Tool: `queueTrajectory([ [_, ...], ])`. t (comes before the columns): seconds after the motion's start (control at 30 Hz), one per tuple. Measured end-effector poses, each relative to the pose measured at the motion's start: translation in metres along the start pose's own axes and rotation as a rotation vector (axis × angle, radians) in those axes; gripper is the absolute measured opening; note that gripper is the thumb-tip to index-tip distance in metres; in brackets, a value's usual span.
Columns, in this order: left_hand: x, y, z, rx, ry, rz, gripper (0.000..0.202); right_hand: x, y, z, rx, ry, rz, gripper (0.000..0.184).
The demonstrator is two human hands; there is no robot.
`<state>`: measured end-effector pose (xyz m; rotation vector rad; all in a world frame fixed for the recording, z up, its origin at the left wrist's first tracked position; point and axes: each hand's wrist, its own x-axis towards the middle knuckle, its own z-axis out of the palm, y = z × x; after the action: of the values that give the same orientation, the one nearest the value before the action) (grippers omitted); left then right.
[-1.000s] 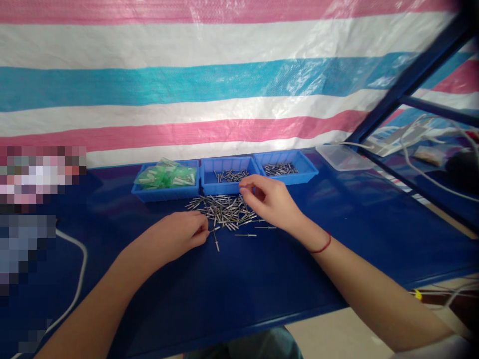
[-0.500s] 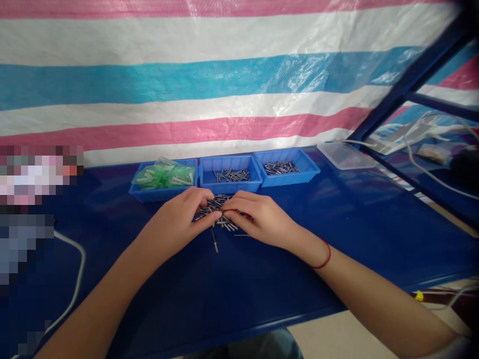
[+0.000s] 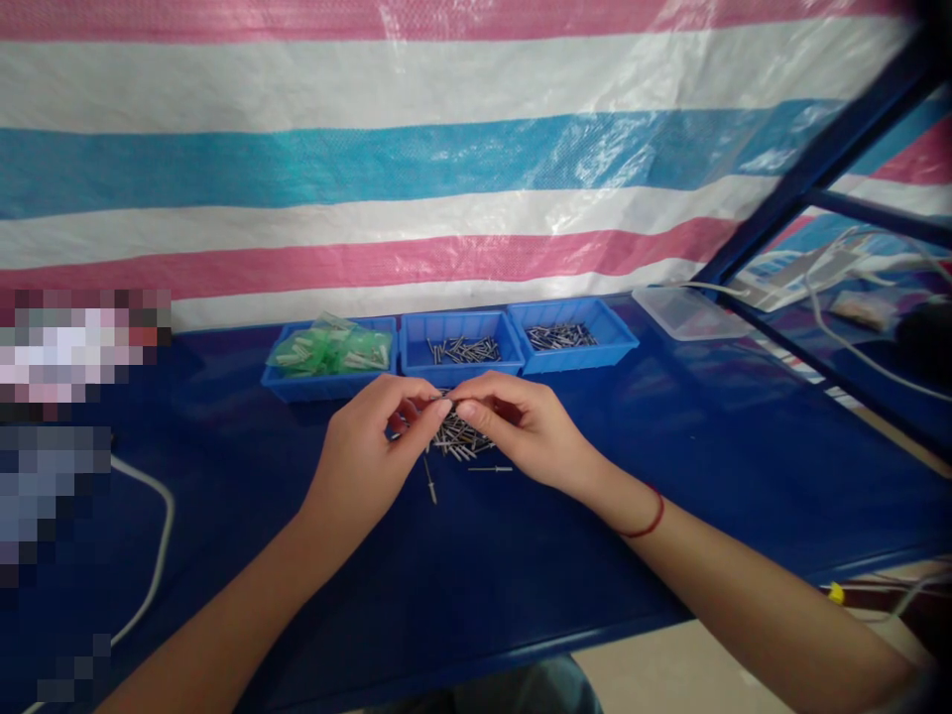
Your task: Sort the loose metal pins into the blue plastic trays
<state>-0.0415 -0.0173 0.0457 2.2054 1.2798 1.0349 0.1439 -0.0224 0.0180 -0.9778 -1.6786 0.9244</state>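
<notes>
A loose pile of metal blind rivets lies on the blue table, partly hidden by both hands. Above it my left hand is closed, thumb and forefinger pinching a thin rivet that barely shows. My right hand meets it fingertip to fingertip, its fingers curled and closed; what they hold is hidden. Two single rivets lie apart from the pile: one rivet points toward the front edge, another rivet lies sideways under my right hand.
Behind the pile stand three blue bins: a left bin with green plastic packets, a middle bin and a right bin with rivets. A clear plastic lid sits at the back right. A white cable runs along the left.
My hands have risen slightly from the pile and their fingertips have come together. The sideways rivet under my right hand now shows more fully.
</notes>
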Motion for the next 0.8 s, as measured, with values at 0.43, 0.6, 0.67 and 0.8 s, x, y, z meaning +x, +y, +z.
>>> queueTrajectory([
  [0.43,0.0009,-0.0019,0.0014,0.001,0.024,0.080,0.005,0.0025,0.0031,-0.0001,0.033,-0.012,0.046,0.017],
  [0.6,0.0019,-0.0017,0.0013,0.018,0.015,0.088,0.004,0.0021,0.0013,0.0010,0.025,0.044,0.087,0.016],
  [0.67,0.0026,-0.0026,0.0012,0.034,0.008,0.092,0.004,0.0021,0.0017,0.0015,0.028,0.075,0.084,0.015],
  [0.8,0.0039,-0.0069,0.0011,0.061,-0.028,0.089,0.006,0.0017,0.0012,0.0021,0.015,0.125,0.056,0.012],
])
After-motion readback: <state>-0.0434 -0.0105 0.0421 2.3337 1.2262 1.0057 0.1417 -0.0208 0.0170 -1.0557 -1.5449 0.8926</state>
